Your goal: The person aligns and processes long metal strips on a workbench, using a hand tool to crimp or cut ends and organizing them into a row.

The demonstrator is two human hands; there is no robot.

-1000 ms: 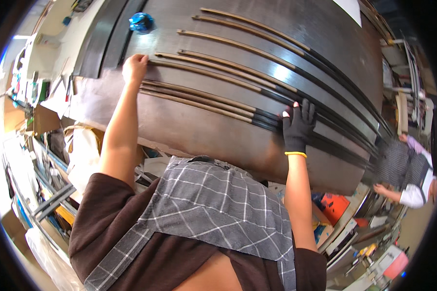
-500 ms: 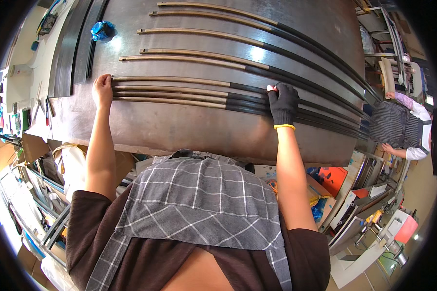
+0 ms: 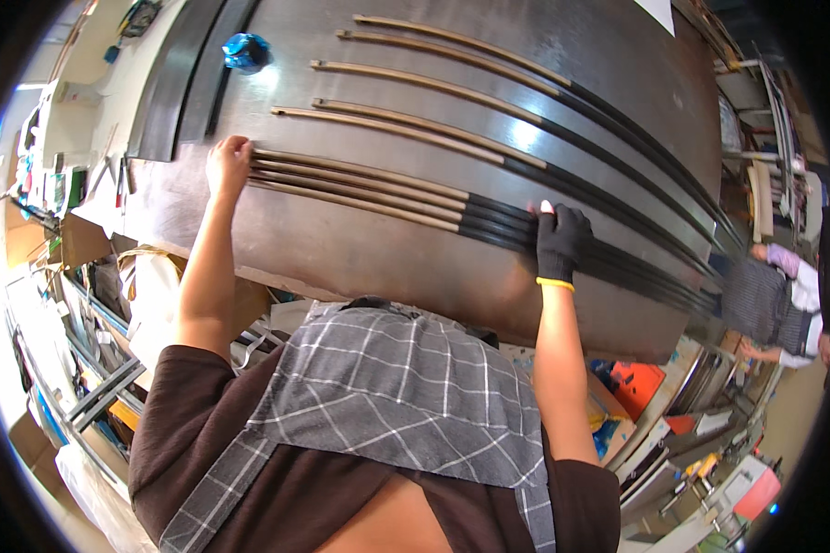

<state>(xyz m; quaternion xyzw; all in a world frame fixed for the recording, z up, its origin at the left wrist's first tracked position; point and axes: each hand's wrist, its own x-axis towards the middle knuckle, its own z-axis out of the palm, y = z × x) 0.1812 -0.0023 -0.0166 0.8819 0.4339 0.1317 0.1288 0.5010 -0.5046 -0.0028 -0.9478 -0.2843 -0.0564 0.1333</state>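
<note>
Several long, thin strips (image 3: 360, 181), brown on the left and black toward the right, lie side by side on a dark metal-topped table (image 3: 378, 267). My bare left hand (image 3: 229, 166) is closed at their left ends, with thumb and fingers against the strip ends. Farther right, my right hand (image 3: 563, 241), in a black glove with a yellow cuff and bare fingertips, bends its fingers over the black part of the same group. Its palm side is hidden. Another group of similar strips (image 3: 433, 80) lies spaced out beyond, touched by neither hand.
A crumpled blue object (image 3: 246, 52) sits at the table's far left, next to long dark flat bars (image 3: 180, 83). A co-worker in a striped apron (image 3: 756, 300) is at the right end, near the strips' far ends. Racks and boxes crowd below the table's near edge.
The view has turned, so the table appears tilted. In the near group, the farthest strip now lies closer to the others. Both hands stay on that group.
</note>
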